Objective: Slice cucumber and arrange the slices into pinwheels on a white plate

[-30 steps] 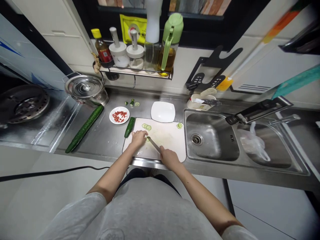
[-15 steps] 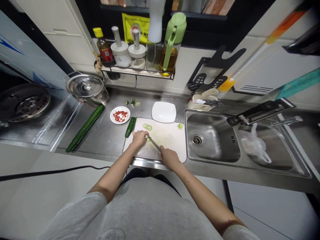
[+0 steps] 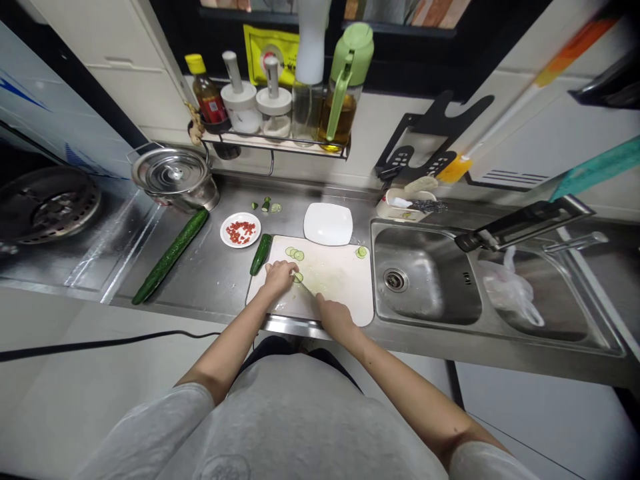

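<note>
A white cutting board (image 3: pixel 345 287) lies on the steel counter in front of me. My left hand (image 3: pixel 277 277) is curled over a cucumber piece on the board, which it mostly hides. My right hand (image 3: pixel 334 315) grips the handle of a knife (image 3: pixel 306 287), whose blade points up-left to the fingertips of the left hand. A few cucumber slices (image 3: pixel 295 254) lie on the board's far left, and another slice (image 3: pixel 360 252) near its far right corner. A cucumber half (image 3: pixel 260 253) rests against the board's left edge.
A long whole cucumber (image 3: pixel 169 257) lies left, near a lidded steel pot (image 3: pixel 173 177). A small plate of red bits (image 3: pixel 241 230) and a white square plate (image 3: pixel 328 224) sit behind the board. A double sink (image 3: pixel 435 287) is right. Bottles stand on a shelf (image 3: pixel 273 143).
My right hand and the knife have drawn slightly back toward me and left; less of the blade shows. The left hand stays on the cucumber piece.
</note>
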Demonstrator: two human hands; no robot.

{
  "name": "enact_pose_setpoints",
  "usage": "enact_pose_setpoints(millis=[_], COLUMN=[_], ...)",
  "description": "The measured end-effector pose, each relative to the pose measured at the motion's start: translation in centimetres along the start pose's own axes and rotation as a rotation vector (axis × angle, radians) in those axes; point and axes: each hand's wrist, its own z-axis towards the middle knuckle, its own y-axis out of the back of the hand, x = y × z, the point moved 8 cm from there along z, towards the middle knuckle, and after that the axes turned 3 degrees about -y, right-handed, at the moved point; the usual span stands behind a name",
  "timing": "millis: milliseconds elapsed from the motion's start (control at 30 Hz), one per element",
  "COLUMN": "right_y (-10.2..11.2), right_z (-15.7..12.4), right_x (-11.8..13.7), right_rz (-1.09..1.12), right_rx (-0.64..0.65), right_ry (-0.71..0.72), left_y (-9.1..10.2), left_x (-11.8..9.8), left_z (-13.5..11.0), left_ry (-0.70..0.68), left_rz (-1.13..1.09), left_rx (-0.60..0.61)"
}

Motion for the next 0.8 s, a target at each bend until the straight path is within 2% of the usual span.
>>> enact_pose_setpoints(millis=[467, 800], right_y=[2.1, 1.2], right_z=[0.6, -0.1], right_x=[0.0, -0.9], right_rz=[-0.052, -0.104], right_rx=[0.0, -0.003], right_ry=[0.038, 0.049], left_y=[-0.1, 0.1], left_x=[-0.3, -0.3], left_z=[0.1, -0.1], left_ry=[-0.022, -0.027], left_rz=[0.036, 0.044], left_rx=[0.003, 0.004])
